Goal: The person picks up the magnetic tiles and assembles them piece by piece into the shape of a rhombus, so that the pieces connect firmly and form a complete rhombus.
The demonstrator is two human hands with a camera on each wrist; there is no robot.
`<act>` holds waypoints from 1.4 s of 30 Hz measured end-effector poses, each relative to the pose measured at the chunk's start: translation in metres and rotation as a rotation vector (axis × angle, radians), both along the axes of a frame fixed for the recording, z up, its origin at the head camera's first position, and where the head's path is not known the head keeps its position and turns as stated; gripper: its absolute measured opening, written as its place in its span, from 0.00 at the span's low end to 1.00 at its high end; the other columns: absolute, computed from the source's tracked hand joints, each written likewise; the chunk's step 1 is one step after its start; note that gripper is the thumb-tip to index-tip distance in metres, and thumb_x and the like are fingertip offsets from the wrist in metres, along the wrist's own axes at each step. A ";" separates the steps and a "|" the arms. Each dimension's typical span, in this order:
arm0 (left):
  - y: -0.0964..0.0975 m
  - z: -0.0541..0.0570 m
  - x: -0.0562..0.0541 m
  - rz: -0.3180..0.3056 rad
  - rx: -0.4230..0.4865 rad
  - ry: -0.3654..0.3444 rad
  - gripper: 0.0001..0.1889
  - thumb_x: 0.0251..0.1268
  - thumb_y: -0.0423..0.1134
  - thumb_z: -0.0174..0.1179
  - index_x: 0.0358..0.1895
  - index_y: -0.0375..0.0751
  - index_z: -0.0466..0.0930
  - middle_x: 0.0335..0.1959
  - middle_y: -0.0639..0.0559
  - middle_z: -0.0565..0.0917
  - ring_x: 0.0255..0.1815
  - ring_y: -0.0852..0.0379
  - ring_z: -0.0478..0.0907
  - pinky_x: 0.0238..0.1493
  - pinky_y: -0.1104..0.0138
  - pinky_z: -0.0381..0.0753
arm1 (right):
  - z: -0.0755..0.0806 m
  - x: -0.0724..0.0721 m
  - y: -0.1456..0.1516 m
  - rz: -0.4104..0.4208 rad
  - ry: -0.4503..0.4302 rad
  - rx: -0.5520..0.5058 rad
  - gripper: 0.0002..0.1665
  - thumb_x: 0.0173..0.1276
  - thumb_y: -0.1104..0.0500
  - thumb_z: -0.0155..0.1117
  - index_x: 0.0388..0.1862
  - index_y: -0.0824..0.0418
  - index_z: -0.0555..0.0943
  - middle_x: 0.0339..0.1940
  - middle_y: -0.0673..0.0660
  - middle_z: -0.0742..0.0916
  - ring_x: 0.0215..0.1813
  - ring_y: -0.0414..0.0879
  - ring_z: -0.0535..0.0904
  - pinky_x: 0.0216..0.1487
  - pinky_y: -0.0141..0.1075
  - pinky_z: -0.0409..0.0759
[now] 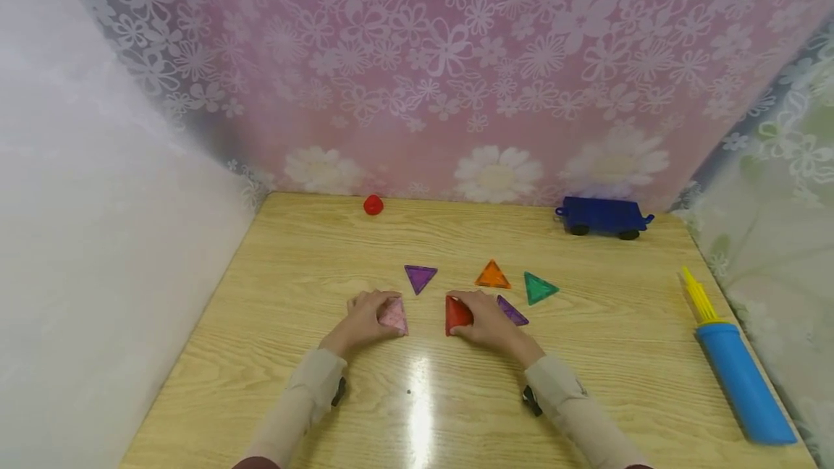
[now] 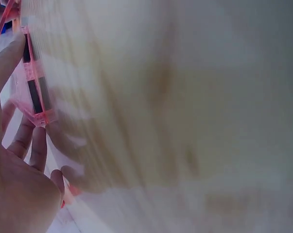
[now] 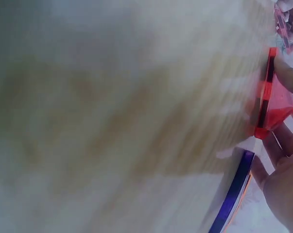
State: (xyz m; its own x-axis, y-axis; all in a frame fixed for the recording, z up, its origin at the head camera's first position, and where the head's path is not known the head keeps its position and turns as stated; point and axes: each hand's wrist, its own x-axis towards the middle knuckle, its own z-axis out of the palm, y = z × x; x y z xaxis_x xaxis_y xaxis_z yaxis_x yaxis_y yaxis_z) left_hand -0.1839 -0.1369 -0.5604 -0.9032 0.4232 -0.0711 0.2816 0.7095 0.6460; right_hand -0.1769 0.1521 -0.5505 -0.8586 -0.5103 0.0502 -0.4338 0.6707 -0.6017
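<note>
My left hand pinches a translucent pink magnetic tile between thumb and fingers. In the left wrist view dark magnets show along the edge of the pink tile. Across a small gap, my right hand grips a red magnetic tile the same way, its straight edge facing the pink one. The red tile also shows dark magnets in the right wrist view. Right behind the right hand lies a purple triangular tile, partly covered by the hand.
Beyond the hands lie another purple triangle, an orange triangle and a green triangle. A small red object and a blue toy wagon stand by the curtain. A blue and yellow hand pump lies along the table's right edge.
</note>
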 end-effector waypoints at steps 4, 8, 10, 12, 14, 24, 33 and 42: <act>0.006 0.001 0.005 -0.031 0.028 -0.002 0.37 0.48 0.52 0.72 0.65 0.54 0.70 0.62 0.52 0.75 0.59 0.48 0.68 0.59 0.49 0.53 | -0.002 0.005 -0.004 -0.022 -0.070 -0.094 0.37 0.60 0.58 0.70 0.67 0.60 0.68 0.60 0.62 0.77 0.55 0.54 0.74 0.51 0.46 0.76; 0.012 0.000 0.009 -0.067 0.036 0.001 0.37 0.50 0.53 0.71 0.67 0.55 0.68 0.60 0.52 0.77 0.55 0.50 0.71 0.59 0.49 0.53 | -0.005 0.009 -0.006 -0.036 -0.134 -0.193 0.37 0.61 0.62 0.69 0.68 0.59 0.67 0.59 0.66 0.77 0.50 0.54 0.76 0.44 0.41 0.77; 0.014 -0.001 0.010 -0.078 0.056 0.001 0.37 0.51 0.53 0.70 0.67 0.54 0.68 0.57 0.51 0.79 0.54 0.51 0.72 0.59 0.49 0.55 | -0.006 0.010 -0.007 -0.046 -0.152 -0.230 0.37 0.61 0.62 0.69 0.68 0.59 0.67 0.59 0.66 0.78 0.48 0.54 0.76 0.43 0.41 0.77; 0.016 -0.001 0.011 -0.090 0.098 -0.005 0.37 0.52 0.51 0.70 0.67 0.52 0.68 0.52 0.49 0.81 0.49 0.52 0.74 0.57 0.52 0.61 | -0.007 0.012 -0.008 -0.059 -0.166 -0.263 0.36 0.61 0.63 0.68 0.68 0.59 0.68 0.59 0.66 0.78 0.48 0.55 0.77 0.43 0.42 0.78; 0.016 -0.001 0.011 -0.094 0.162 -0.029 0.35 0.55 0.47 0.69 0.67 0.51 0.67 0.47 0.49 0.81 0.45 0.54 0.75 0.54 0.57 0.69 | -0.007 0.013 -0.009 -0.088 -0.194 -0.313 0.34 0.62 0.62 0.67 0.67 0.60 0.70 0.60 0.66 0.78 0.52 0.57 0.76 0.48 0.44 0.77; 0.023 0.006 0.017 -0.011 0.546 -0.240 0.28 0.65 0.34 0.60 0.68 0.47 0.67 0.41 0.44 0.80 0.38 0.59 0.77 0.34 0.69 0.80 | -0.002 0.021 -0.020 -0.187 -0.394 -0.621 0.29 0.68 0.67 0.60 0.67 0.67 0.68 0.52 0.71 0.79 0.42 0.47 0.79 0.38 0.35 0.84; 0.029 0.012 0.021 -0.033 0.558 -0.251 0.28 0.65 0.31 0.59 0.69 0.40 0.65 0.43 0.39 0.82 0.43 0.56 0.78 0.44 0.61 0.82 | 0.007 0.023 -0.023 -0.169 -0.349 -0.567 0.27 0.67 0.64 0.62 0.65 0.62 0.71 0.49 0.66 0.81 0.43 0.48 0.79 0.40 0.31 0.80; 0.033 0.040 0.029 -0.067 0.603 -0.314 0.27 0.65 0.28 0.57 0.68 0.33 0.65 0.40 0.40 0.78 0.40 0.53 0.78 0.45 0.50 0.82 | 0.012 0.022 -0.026 -0.116 -0.333 -0.535 0.27 0.69 0.62 0.60 0.66 0.64 0.69 0.54 0.67 0.80 0.44 0.49 0.78 0.42 0.30 0.78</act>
State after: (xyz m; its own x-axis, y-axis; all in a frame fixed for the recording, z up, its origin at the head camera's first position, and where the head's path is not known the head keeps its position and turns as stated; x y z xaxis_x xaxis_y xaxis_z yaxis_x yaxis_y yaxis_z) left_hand -0.1551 -0.1037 -0.5199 -0.8490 0.5251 -0.0597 0.0470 0.1875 0.9811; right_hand -0.1546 0.1260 -0.5382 -0.9202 -0.3914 -0.0068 -0.1084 0.2713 -0.9564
